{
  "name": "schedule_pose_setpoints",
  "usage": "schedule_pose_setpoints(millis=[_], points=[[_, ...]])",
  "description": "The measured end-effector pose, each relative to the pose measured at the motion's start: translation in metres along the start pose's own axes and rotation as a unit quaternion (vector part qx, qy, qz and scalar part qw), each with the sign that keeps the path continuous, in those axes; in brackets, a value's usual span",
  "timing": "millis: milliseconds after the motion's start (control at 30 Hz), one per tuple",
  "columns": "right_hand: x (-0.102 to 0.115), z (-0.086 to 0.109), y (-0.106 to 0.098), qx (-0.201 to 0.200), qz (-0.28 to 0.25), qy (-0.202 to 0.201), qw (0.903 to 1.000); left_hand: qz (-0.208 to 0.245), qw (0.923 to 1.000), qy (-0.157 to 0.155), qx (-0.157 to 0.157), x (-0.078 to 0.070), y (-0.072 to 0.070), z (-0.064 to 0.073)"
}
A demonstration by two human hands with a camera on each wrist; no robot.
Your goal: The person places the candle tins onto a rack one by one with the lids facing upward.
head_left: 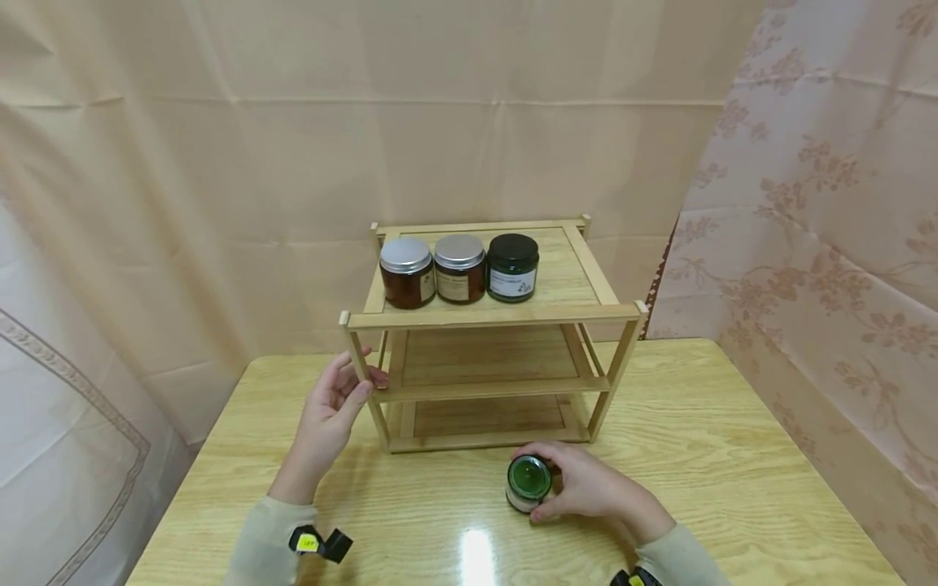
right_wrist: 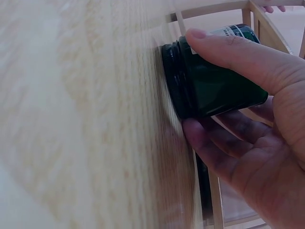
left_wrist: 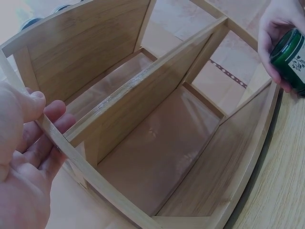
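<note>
A three-tier wooden shelf rack (head_left: 493,316) stands on the table. My left hand (head_left: 331,411) grips its left front post, thumb on the near side and fingers reaching behind, as the left wrist view of the post (left_wrist: 90,174) also shows. In front of the rack, my right hand (head_left: 586,486) holds a green glass jar (head_left: 529,478) by its sides. The jar is upside down, its glass base facing up and its dark lid (right_wrist: 177,81) right at the tabletop. Part of a pale label (left_wrist: 298,61) shows on the glass.
On the rack's top shelf, two amber jars with silver lids (head_left: 408,286) (head_left: 460,285) sit in a row with a dark green, black-lidded jar (head_left: 513,281). The wood-grain table (head_left: 703,456) extends around the rack. Beige cloth (head_left: 469,155) hangs behind, with patterned cloth (head_left: 828,244) at right.
</note>
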State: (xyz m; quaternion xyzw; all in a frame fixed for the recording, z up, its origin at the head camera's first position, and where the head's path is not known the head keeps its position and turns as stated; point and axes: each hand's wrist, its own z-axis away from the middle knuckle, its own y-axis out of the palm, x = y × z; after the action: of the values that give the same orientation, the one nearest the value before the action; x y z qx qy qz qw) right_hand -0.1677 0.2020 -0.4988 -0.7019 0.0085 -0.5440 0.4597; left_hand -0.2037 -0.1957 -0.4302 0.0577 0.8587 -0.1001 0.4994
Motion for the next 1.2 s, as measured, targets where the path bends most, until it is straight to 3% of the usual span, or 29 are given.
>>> schedule_pose_setpoints(millis=[1000,1200], points=[[-0.0035,-0.0002,-0.0004,0.0,-0.004,-0.003,1.0,0.002,1.0,0.004,0.002,0.0009,0.0003,-0.0007],[-0.0025,-0.0001,-0.002,-0.011,0.005,-0.019,0.9997,-0.001,1.0,0.002,0.0,0.001,-0.0004,0.0]])
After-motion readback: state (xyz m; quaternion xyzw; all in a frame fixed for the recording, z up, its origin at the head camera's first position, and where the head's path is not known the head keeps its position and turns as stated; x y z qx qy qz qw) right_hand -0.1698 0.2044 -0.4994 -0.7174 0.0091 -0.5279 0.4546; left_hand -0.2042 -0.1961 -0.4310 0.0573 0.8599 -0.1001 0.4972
